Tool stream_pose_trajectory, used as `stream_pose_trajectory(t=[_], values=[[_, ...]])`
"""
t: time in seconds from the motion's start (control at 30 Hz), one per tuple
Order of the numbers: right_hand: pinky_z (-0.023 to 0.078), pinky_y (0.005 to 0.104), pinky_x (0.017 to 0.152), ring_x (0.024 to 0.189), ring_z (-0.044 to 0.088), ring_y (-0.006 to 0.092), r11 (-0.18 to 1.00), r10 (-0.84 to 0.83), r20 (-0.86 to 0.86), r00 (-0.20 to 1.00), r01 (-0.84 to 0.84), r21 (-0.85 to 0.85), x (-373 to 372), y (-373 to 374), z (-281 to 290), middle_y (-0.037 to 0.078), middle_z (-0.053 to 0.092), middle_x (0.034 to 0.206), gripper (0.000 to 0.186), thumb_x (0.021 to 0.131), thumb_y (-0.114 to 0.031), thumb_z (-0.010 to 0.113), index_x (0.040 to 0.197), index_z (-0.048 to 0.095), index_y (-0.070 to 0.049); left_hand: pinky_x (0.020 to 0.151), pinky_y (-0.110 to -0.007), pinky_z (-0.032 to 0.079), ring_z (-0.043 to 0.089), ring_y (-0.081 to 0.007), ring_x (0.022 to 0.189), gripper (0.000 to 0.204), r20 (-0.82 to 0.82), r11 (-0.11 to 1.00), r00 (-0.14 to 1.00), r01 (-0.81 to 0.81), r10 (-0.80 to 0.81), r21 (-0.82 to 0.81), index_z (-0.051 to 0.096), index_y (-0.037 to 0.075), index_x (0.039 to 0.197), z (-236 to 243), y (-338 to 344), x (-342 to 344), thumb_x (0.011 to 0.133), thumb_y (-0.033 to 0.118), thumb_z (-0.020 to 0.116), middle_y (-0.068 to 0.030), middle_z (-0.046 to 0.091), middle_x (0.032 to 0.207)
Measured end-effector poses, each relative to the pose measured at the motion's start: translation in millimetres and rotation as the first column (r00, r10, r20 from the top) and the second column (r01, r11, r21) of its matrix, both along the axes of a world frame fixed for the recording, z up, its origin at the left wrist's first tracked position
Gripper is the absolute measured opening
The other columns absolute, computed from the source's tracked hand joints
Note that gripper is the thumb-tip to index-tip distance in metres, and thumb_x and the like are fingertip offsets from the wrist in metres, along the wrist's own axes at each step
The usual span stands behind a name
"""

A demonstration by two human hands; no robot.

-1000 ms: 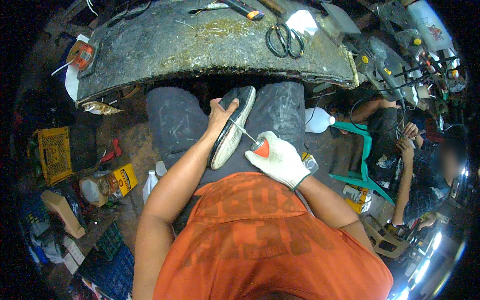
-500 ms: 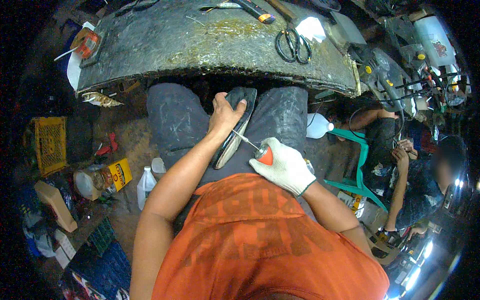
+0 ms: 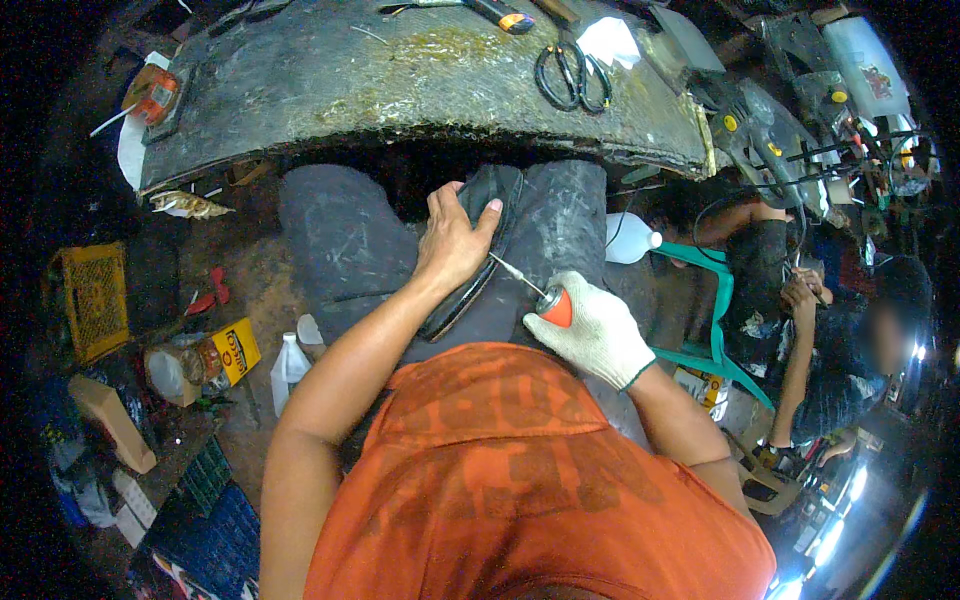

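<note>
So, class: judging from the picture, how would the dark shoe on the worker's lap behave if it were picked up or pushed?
The shoe probably flexes rather than staying rigid: its sole edge curves under the bare left hand. It looks light, since that hand alone steadies it. It may slide on the lap when the gloved right hand presses the red-handled awl in.

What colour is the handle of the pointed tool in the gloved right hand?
Orange-red; the pointed tool's handle shows best in the head view, gripped by the white-gloved right hand.

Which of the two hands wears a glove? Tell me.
The right hand wears the white knit glove and grips the red-handled awl. The left hand is bare, its fingers wrapped over the dark shoe on the lap.
</note>
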State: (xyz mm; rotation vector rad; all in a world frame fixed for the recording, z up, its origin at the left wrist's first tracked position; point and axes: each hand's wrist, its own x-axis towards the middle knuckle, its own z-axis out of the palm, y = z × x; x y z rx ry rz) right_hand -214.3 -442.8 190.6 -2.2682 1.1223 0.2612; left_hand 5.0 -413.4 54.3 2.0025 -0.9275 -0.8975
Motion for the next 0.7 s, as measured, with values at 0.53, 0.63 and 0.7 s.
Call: stream_pose_trajectory(t=[0.53, 0.63, 0.7], values=[[0.062, 0.0520, 0.076, 0.089, 0.076, 0.0426, 0.979, 0.163, -0.066, 0.984, -0.170, -0.114, -3, -5, 22, 0.021, 0.076, 0.097, 0.061, 0.094, -0.051, 0.078, 0.130, 0.060, -0.005, 0.113, -0.057, 0.048, 0.054, -0.0522, 0.138, 0.081, 0.059, 0.998, 0.998, 0.033, -0.030, -0.052, 0.039, -0.010, 0.151, 0, 0, -3, 0.104, 0.051, 0.067, -0.0341, 0.047, 0.150], [0.061, 0.0515, 0.076, 0.090, 0.076, 0.0420, 0.976, 0.168, -0.054, 0.984, -0.174, -0.130, 1, -4, 22, 0.020, 0.075, 0.098, 0.059, 0.095, -0.050, 0.077, 0.128, 0.060, -0.004, 0.113, -0.057, 0.048, 0.053, -0.0525, 0.138, 0.081, 0.048, 0.998, 0.998, 0.033, -0.031, -0.055, 0.040, -0.010, 0.150, -2, -1, -3, 0.104, 0.051, 0.067, -0.0338, 0.047, 0.150], [0.061, 0.0509, 0.076, 0.090, 0.076, 0.0415, 0.977, 0.175, -0.066, 0.982, -0.182, -0.109, 3, 0, 22, 0.020, 0.075, 0.098, 0.058, 0.095, -0.050, 0.077, 0.126, 0.060, -0.004, 0.114, -0.057, 0.048, 0.053, -0.0525, 0.138, 0.081, 0.045, 0.999, 0.999, 0.027, -0.026, -0.036, 0.040, -0.009, 0.150, -2, 0, -3, 0.103, 0.051, 0.068, -0.0335, 0.047, 0.150]])
